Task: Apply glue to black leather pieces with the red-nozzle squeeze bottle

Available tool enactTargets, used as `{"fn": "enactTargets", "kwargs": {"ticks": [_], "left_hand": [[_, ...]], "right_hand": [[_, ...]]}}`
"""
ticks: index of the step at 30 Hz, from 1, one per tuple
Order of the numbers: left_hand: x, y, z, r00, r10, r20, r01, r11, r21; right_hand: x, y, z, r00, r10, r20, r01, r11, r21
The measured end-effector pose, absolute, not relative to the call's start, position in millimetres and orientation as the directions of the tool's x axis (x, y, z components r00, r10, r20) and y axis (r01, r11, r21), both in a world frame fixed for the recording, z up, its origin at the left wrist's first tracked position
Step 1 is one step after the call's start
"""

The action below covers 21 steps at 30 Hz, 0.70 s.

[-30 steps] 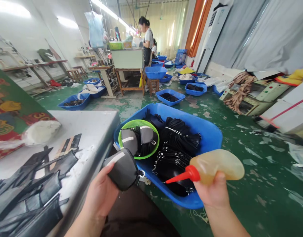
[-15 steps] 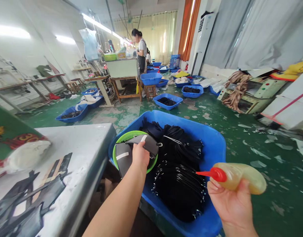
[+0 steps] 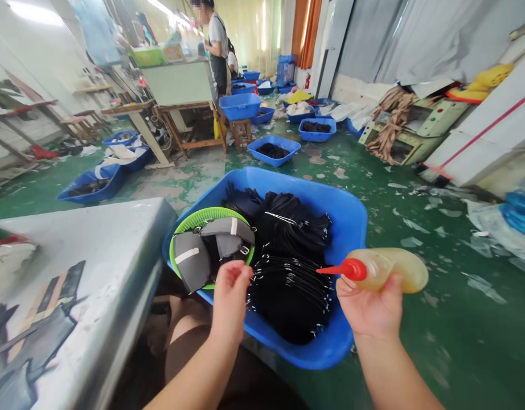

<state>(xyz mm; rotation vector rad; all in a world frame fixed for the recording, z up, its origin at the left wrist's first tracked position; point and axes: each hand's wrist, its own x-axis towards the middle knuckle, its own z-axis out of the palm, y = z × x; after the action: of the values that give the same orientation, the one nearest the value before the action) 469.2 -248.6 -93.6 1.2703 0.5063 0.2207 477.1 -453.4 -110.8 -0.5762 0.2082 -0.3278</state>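
My right hand [image 3: 369, 307] grips a soft yellowish squeeze bottle [image 3: 394, 270] with a red nozzle that points left over a large blue tub [image 3: 348, 228]. The tub holds stacks of black fabric pieces [image 3: 292, 273] and a green round basket [image 3: 202, 216] with grey pouches [image 3: 194, 259] in it. My left hand [image 3: 230, 290] hovers just in front of the basket, fingers loosely curled, with nothing in it. It is closest to the basket's near rim and the black stacks.
A grey worktable [image 3: 95, 250] with dark fabric strips [image 3: 27, 347] stands at my left. Several blue tubs [image 3: 273, 151] lie on the green floor. A person [image 3: 215, 40] stands at a far bench [image 3: 181, 85]. Machinery and white panels [image 3: 480, 136] line the right wall.
My left hand carried a grey pouch from my lap into the green basket, let it go and drew back. My right hand with the bottle shifted slightly left; the view dipped down.
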Motion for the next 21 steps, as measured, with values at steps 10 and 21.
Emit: {"fn": "enactTargets", "kwargs": {"ticks": [10,21], "left_hand": [[454,-284,-122,0.959,-0.279,-0.039,-0.245,-0.893,0.377],[415,-232,-102,0.977,-0.136,0.162,-0.210,-0.730,0.650]], "right_hand": [[466,-459,-103,0.921,-0.385,-0.069,0.289,0.789,-0.542],[451,-436,-96,0.952,-0.272,-0.142,0.165,0.844,-0.510]]}}
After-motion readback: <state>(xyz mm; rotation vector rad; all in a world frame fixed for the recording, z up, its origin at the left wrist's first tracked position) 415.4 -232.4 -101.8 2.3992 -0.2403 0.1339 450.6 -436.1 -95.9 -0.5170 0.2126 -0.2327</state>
